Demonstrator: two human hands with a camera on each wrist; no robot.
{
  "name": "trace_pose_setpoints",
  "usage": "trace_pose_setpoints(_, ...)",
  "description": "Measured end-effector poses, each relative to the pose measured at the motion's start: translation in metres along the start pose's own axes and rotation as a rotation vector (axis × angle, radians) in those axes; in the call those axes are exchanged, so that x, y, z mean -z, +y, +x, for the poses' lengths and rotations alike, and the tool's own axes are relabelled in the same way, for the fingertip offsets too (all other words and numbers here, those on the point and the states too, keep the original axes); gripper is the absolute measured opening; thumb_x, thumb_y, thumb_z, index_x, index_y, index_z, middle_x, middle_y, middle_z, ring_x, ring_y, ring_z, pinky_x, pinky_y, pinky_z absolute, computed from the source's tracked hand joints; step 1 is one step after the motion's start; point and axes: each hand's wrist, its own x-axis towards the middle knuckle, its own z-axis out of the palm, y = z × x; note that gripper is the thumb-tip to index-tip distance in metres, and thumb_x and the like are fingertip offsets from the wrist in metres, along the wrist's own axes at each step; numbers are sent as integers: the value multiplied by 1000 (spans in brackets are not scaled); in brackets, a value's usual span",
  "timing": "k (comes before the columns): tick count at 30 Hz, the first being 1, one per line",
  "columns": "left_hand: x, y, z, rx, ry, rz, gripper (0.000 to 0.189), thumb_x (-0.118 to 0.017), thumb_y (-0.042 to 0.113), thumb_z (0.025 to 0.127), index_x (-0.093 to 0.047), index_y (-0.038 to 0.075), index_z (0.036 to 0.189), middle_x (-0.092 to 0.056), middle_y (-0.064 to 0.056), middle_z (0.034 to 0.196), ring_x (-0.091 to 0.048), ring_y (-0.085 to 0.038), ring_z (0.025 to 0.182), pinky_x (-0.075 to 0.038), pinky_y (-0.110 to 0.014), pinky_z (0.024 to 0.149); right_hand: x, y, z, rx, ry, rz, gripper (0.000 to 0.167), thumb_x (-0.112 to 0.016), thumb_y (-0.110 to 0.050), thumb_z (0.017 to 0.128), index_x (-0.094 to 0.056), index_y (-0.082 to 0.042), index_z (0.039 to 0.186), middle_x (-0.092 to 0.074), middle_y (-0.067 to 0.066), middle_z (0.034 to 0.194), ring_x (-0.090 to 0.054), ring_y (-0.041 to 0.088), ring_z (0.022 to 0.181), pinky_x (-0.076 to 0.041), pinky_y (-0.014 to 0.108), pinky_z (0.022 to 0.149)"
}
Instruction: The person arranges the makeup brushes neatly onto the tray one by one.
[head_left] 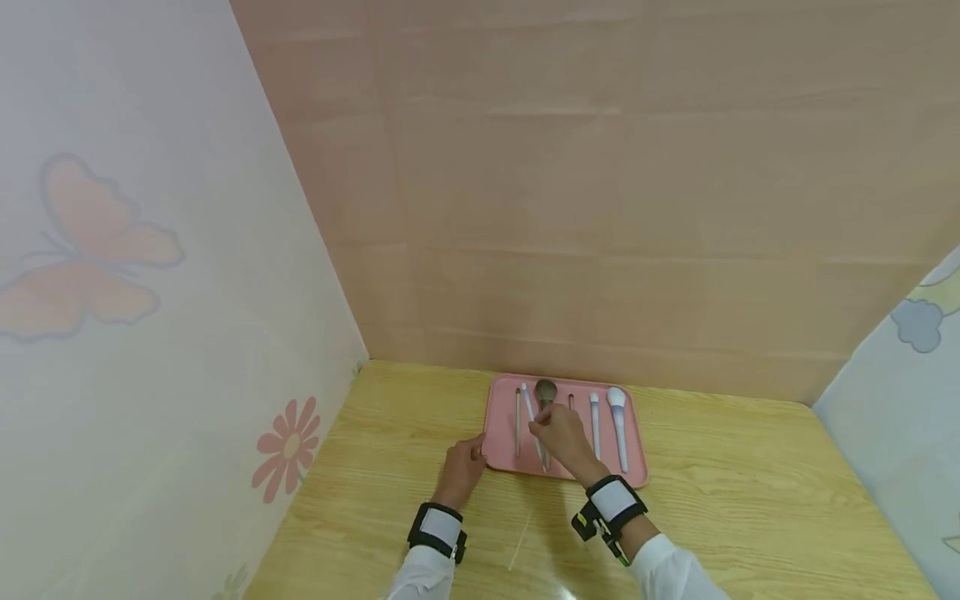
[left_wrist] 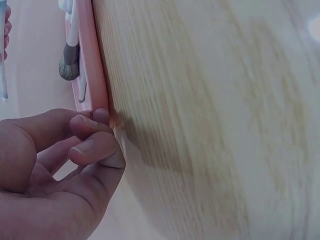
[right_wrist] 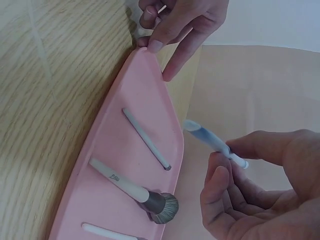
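Note:
My right hand [head_left: 566, 437] pinches a slim white makeup brush [right_wrist: 212, 141] with a bluish section between thumb and fingertips. In the right wrist view this brush is raised above the pink tray [right_wrist: 127, 87]. My left hand [head_left: 460, 472] grips the tray's near left corner, thumb on the rim. On the tray, left of the held brush, lies a thin grey-handled brush [head_left: 517, 425]. To its right is a big brush with a dark, fluffy head [right_wrist: 165, 207], its pale handle partly hidden by my right hand in the head view.
Farther right on the tray lie another thin brush [head_left: 572, 402], a white brush [head_left: 595, 417] and a larger white brush [head_left: 618, 425]. The tray sits on a wooden table [head_left: 720, 492], close to the back wall [head_left: 600, 208]. A patterned wall [head_left: 187, 350] stands on the left.

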Motion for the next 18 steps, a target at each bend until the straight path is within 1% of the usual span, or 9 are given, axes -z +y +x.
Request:
trace_pose_setpoints(3, 1, 1, 0, 0, 2, -8, 46, -58, -8, 89, -56, -6, 135, -56, -6, 69, -40, -7, 53, -32, -21, 48, -2, 0, 2, 9, 6, 2, 13, -69, -7, 86, -73, 0, 77, -61, 2, 62, -44, 10, 50, -38, 26, 53)
trace_pose_setpoints(6, 3, 1, -1, 7, 2, -25, 47, -58, -8, 88, -57, -6, 134, -60, -11, 71, -42, -7, 53, -34, -21, 48, -3, -2, 3, 24, 9, 7, 16, -68, -6, 86, -71, -1, 71, -55, 0, 57, -42, 10, 47, -37, 26, 52)
trace_pose_setpoints(12, 6, 1, 0, 26, -14, -41, 49, -58, -10, 86, -55, -6, 135, -63, -18, 73, -47, -9, 51, -37, -21, 47, -5, -5, 7, 37, 7, 16, 18, -69, -7, 86, -71, -5, 69, -56, -2, 54, -45, 10, 46, -39, 27, 52)
trace_pose_setpoints(18, 5, 3, -2, 51, -38, -49, 49, -58, -10, 87, -54, -6, 136, -66, -21, 78, -49, -12, 51, -38, -24, 48, -4, -7, 9, 42, 6, 20, 24, -68, -7, 86, -67, -5, 62, -49, -3, 50, -42, 10, 44, -37, 26, 49)
